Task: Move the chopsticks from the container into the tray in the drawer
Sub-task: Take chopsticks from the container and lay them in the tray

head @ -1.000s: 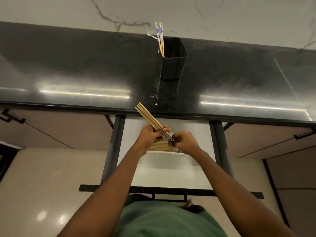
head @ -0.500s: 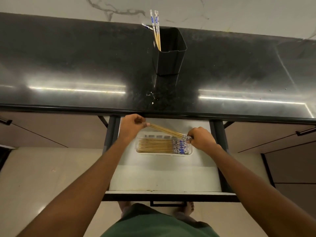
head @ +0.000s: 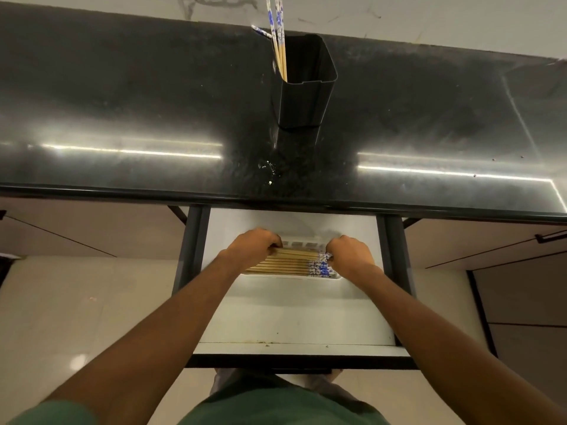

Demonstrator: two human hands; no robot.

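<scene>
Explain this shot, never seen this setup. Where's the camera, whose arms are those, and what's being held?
There is no robot. A person wears one wide-angle camera on the head, looking down at their own arms. The left hand and right hand each grip one end of a bundle of chopsticks over a white tray in the open drawer. On the dark countertop stands a black container holding a few chopsticks.
</scene>
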